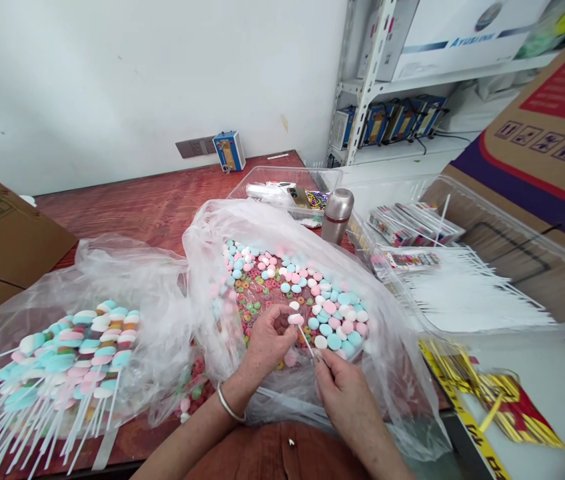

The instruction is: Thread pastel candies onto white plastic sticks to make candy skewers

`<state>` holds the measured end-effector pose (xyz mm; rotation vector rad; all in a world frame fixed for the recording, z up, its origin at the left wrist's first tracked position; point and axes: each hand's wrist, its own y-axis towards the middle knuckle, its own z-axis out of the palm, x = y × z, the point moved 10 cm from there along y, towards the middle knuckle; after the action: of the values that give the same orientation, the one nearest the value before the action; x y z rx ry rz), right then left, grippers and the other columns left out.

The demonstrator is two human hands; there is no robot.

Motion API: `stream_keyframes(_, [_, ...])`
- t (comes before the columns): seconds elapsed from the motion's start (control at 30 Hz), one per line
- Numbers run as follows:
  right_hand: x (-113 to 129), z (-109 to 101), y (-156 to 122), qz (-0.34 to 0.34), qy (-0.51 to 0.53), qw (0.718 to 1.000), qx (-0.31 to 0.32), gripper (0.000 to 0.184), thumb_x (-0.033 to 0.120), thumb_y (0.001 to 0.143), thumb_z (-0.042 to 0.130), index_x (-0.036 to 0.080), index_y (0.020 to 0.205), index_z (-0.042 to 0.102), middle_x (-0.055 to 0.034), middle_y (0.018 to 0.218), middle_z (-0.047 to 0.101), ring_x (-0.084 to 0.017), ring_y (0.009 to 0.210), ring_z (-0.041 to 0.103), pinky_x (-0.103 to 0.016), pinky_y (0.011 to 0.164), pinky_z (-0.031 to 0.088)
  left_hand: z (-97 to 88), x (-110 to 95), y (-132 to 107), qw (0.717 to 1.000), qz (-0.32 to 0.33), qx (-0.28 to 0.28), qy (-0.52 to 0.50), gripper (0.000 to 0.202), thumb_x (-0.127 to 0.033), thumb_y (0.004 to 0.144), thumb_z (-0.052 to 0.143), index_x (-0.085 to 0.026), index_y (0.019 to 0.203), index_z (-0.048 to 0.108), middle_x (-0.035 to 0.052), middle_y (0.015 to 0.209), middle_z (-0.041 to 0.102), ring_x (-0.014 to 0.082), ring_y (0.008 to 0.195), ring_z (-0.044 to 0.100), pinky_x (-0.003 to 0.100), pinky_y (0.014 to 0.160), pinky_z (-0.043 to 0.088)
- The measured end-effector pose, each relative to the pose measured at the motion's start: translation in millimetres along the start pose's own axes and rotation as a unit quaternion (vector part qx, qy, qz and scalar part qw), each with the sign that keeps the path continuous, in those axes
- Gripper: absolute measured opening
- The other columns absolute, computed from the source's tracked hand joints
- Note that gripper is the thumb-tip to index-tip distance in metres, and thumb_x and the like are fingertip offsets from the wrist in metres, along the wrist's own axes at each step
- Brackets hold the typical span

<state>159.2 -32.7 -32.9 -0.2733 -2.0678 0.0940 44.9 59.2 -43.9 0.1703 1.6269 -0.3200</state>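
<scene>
Over the crinkled clear plastic bag (222, 217), the left hand (269, 333) pinched a puffy, rounded pink-and-white candy (295, 320); the right hand (337, 375) gripped a thin white stick (306, 339) (slanting, its tip at the candy).

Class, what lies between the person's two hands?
In the head view, a white stick runs from the right hand to a pink sweet at the left hand.

Bright, diffuse light fills the view, palest on the wall (172, 60) at 11 o'clock. Shadows are soft. Glare streaks the plastic bag (242, 217). Edges stretch, tilting the cardboard box (537, 150) at 2 o'clock; the corner at 4 o'clock darkens and blurs.
</scene>
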Motion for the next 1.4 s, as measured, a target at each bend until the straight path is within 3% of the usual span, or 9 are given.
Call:
stream_keyframes(0.27, [0,-2,2,-0.002,-0.013,1.0,-0.005,0.028,0.034,0.086,0.034,0.02,0.072,0.053,-0.0027,0.068,0.062,-0.018,0.065,0.054,-0.026,0.061,0.037,4.3,-5,-6,0.999,0.039,0.01,0.015,0.015,-0.018,0.077,0.063,-0.015,0.091,0.062,0.0026,0.083,0.065,0.0136,0.072,0.063,0.024,0.064,0.051])
stream_keyframes(0.47, [-3,3,8,-0.043,-0.092,0.993,-0.057,0.031,0.032,0.092,0.03,0.019,0.082,0.056,-0.0061,0.071,0.065,-0.02,0.066,0.06,-0.027,0.06,0.036,18.3,-20,-29,0.983,0.1,0.029,0.149,0.022,-0.011,0.079,0.057,-0.019,0.094,0.07,0.0027,0.086,0.066,0.013,0.076,0.063,0.022,0.067,0.052])
stream_keyframes(0.57, [-6,-3,12,-0.059,-0.103,0.989,-0.089,0.032,0.033,0.096,0.029,0.019,0.082,0.055,-0.0043,0.069,0.064,-0.019,0.063,0.059,-0.026,0.058,0.036,23.1,-22,-31,0.976,0.108,0.063,0.177,0.039,-0.007,0.079,0.054,-0.022,0.114,0.067,0.0021,0.09,0.068,0.0122,0.075,0.063,0.022,0.066,0.053])
stream_keyframes(0.67, [-13,-19,11,-0.046,-0.116,0.986,-0.106,0.032,0.035,0.099,0.032,0.02,0.085,0.056,-0.001,0.069,0.064,-0.017,0.061,0.058,-0.024,0.057,0.037,2.8,-31,-18,0.969,0.126,0.013,0.214,0.045,-0.008,0.086,0.048,-0.021,0.129,0.057,0.0029,0.095,0.069,0.0133,0.079,0.065,0.025,0.07,0.053])
stream_keyframes(0.77, [-12,-31,7,-0.033,-0.25,0.963,-0.098,0.024,0.028,0.1,0.039,0.022,0.095,0.062,-0.0021,0.082,0.067,-0.018,0.068,0.062,-0.025,0.058,0.035,-8.5,-44,-2,0.924,0.184,-0.013,0.334,0.028,-0.01,0.089,0.05,-0.02,0.109,0.068,0.0048,0.097,0.069,0.0178,0.092,0.063,0.032,0.082,0.051])
stream_keyframes(0.83, [-9,-34,3,-0.025,-0.358,0.93,-0.078,0.022,0.02,0.098,0.044,0.025,0.102,0.065,-0.0025,0.089,0.067,-0.018,0.07,0.064,-0.026,0.055,0.031,-2.3,-42,7,0.888,0.203,0.021,0.413,0.02,-0.011,0.088,0.055,-0.02,0.093,0.071,0.0052,0.093,0.069,0.0206,0.092,0.061,0.035,0.084,0.05])
stream_keyframes(0.93, [1,-30,-2,-0.025,-0.458,0.887,-0.047,0.026,0.012,0.094,0.05,0.027,0.106,0.066,-0.0025,0.087,0.064,-0.018,0.072,0.065,-0.027,0.054,0.03,8.5,-29,14,0.85,0.202,0.063,0.482,0.016,-0.011,0.086,0.059,-0.02,0.086,0.072,0.0064,0.092,0.068,0.0233,0.093,0.06,0.039,0.086,0.048])
stream_keyframes(1.07, [19,-23,0,-0.045,-0.494,0.868,-0.03,0.027,0.007,0.091,0.051,0.025,0.102,0.067,-0.0037,0.087,0.063,-0.019,0.077,0.066,-0.027,0.058,0.035,15.9,-18,14,0.843,0.198,0.075,0.494,0.015,-0.008,0.083,0.061,-0.02,0.085,0.071,0.0066,0.097,0.068,0.0238,0.096,0.059,0.04,0.09,0.045])
stream_keyframes(1.4, [39,-19,8,-0.037,-0.508,0.86,0.017,0.025,0.008,0.092,0.05,0.022,0.102,0.068,-0.0069,0.091,0.066,-0.02,0.081,0.067,-0.025,0.06,0.041,12.1,-18,13,0.832,0.17,0.047,0.526,0.01,-0.009,0.078,0.059,-0.018,0.081,0.06,0.0059,0.087,0.065,0.0229,0.085,0.056,0.035,0.078,0.042])
